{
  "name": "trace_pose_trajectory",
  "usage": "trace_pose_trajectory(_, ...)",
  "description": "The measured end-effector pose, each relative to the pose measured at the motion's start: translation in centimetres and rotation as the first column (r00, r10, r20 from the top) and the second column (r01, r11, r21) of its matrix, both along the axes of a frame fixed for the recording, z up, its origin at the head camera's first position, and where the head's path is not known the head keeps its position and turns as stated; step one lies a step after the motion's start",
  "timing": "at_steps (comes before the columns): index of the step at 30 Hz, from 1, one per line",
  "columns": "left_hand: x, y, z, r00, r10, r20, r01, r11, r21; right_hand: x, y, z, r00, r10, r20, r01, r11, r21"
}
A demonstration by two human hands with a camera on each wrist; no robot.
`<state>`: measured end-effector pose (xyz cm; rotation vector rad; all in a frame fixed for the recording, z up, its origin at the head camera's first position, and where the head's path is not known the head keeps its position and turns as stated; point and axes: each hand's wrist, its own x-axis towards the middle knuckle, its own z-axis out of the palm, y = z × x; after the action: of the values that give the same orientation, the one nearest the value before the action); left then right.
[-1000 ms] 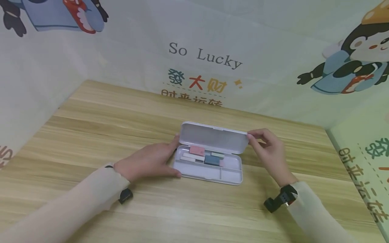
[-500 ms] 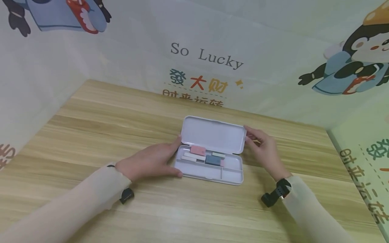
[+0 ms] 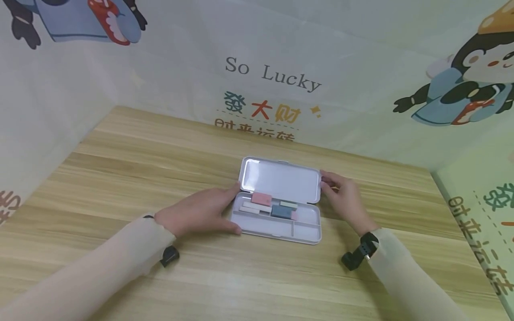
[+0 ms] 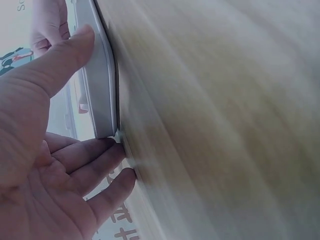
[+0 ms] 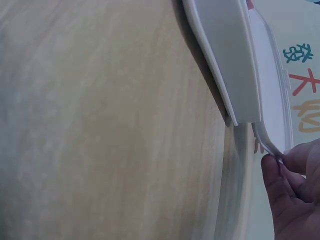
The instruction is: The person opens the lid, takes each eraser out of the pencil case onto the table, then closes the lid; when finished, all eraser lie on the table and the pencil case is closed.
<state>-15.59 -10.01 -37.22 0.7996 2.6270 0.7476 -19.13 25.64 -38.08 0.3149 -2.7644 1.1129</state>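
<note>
Soft light; glare at left of lid [image 3: 281,180]; tabletop [image 4: 225,125] blurred in left wrist view.

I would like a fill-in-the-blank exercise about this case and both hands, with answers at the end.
The right hand pinches the lid, which is not closed but ____.
The left hand holds the ____ end of the case.
In the head view, the blue block lies to the ____ of the white blocks.

Missing words: open; left; right.
</note>
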Motion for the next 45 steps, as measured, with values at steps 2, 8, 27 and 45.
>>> trace_pose_trajectory(2, 0.0, 0.0, 0.0, 1.000, -0.001, 0.000, 0.001, 1.000, -0.003, 0.0, 0.0, 0.0, 1.000, 0.010, 0.008, -0.010, 1.000, 0.023)
trace_pose_trajectory(8, 0.1, 0.1, 0.4, 1.000, -0.014, -0.026, 0.012, 0.998, -0.057, -0.3, 0.2, -0.2, 0.997, 0.052, 0.063, -0.056, 0.995, 0.077)
trace_pose_trajectory(27, 0.2, 0.2, 1.0, 1.000, -0.002, -0.007, 0.002, 0.998, -0.068, -0.3, 0.0, -0.4, 0.994, 0.047, 0.097, -0.053, 0.997, 0.060)
trace_pose_trajectory(45, 0.0, 0.5, 1.1, 1.000, -0.023, 0.001, 0.023, 0.999, -0.037, 0.7, -0.6, 0.7, 1.000, -0.017, -0.002, 0.017, 1.000, 0.010)
